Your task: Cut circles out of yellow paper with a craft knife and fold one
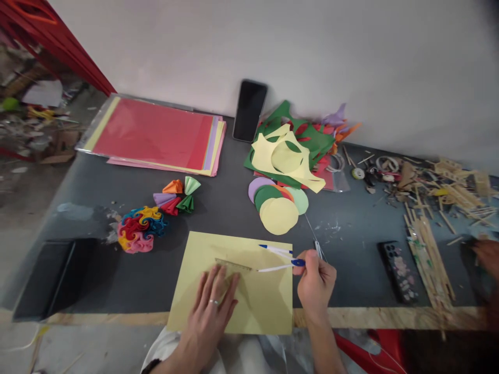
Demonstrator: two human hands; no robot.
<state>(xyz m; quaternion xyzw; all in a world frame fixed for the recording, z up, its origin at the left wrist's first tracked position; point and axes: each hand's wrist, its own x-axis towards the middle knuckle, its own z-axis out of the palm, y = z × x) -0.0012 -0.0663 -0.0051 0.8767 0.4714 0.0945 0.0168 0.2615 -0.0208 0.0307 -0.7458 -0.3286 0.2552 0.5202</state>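
Observation:
A yellow sheet of paper (234,291) lies at the near edge of the dark table (351,244). My left hand (212,304) rests flat on it, fingers spread, pressing a clear ruler (233,265). My right hand (315,280) is closed on the blue top of a drawing compass (278,259), whose two white legs reach left across the sheet toward the ruler's right end.
A stack of cut paper circles (278,205) lies behind the sheet, with yellow and green offcuts (290,148) beyond. Folded paper cones (177,196) and a curled paper flower (138,228) sit left. A stack of coloured sheets (156,135), two phones (249,110) (399,270) and wooden sticks (429,254) surround.

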